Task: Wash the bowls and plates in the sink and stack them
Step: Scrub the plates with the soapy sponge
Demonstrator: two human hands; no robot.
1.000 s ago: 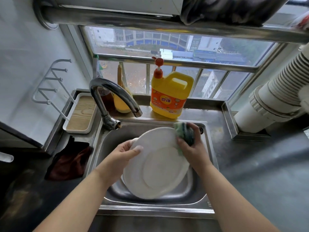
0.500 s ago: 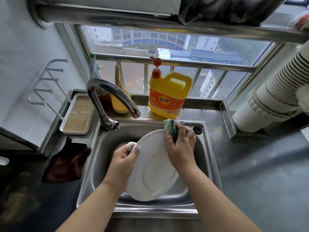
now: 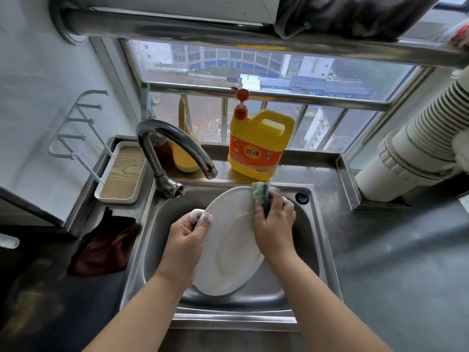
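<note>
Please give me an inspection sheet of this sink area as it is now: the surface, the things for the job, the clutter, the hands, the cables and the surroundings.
Surface: steel sink set in a dark counter; no water runs from the tap.
Job's things: one white plate held tilted over the basin; green sponge on its upper rim.
Clutter: yellow detergent jug, wooden tray, dark cloth.
Hands: left hand grips the plate's left edge; right hand presses the sponge to the plate.
Cables: nothing seen.
Surroundings: barred window, white ribbed duct, wall rack.
</note>
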